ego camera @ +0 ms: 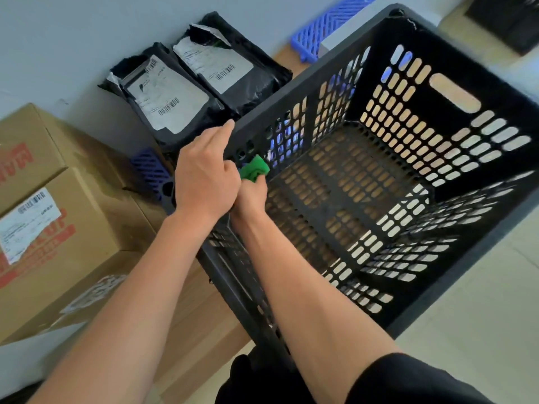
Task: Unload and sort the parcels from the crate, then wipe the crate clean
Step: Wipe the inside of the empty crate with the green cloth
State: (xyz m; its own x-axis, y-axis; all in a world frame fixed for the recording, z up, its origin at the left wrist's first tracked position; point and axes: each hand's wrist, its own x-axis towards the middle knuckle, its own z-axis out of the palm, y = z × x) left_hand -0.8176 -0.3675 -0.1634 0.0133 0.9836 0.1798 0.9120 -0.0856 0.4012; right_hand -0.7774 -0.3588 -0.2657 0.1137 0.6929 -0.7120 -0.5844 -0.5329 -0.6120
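Black slotted plastic, the crate [408,170] stands emptied and tilted, so wiping is the step in hand (unloading looks done). Two cardboard boxes [58,199] and two black mailer bags [189,94] lie left of it. Left hand [204,176] grips the near corner rim; right hand [250,196] clutches a green cloth [255,170] against the inner wall. Next, I judge: sweep along that wall.

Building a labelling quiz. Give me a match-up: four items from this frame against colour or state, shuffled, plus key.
Items:
1. crate
2. cloth
3. left hand
4. cardboard boxes

States:
A. green, bunched in the right hand
B. black, perforated, nothing inside
C. brown, stacked at the left, shipping label
D. gripping the crate's rim

Pairs: 1-B, 2-A, 3-D, 4-C
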